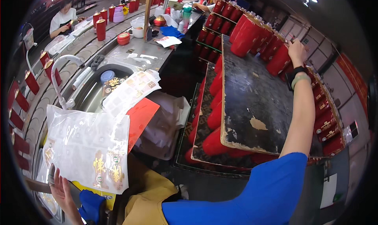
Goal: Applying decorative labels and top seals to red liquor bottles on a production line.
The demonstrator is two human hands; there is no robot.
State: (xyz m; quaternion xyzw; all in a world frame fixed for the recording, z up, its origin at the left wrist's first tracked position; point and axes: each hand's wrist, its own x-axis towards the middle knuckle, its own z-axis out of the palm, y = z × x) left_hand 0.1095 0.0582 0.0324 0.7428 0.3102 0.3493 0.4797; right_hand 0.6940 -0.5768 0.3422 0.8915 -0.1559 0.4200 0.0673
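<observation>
My right arm reaches out to the far right, over a dark worn board (252,103) that carries several red bottles (248,36). My right hand (297,51) is closed at the top of a red bottle (278,60) on that board; its fingertips are partly hidden. Low on the left, my left hand (61,189) is open, palm up and fingers apart, with nothing in it. One of its fingers wears a grey cover. Just beyond it lies a translucent sheet (86,146) with gold and green printed decals.
A sink (84,101) with a curved white tap (59,73) stands behind the sheets, beside printed decal papers (132,91) and a red sheet (143,116). More red bottles stand under the board and along a conveyor (75,53) on the left. A co-worker (63,18) sits beyond it.
</observation>
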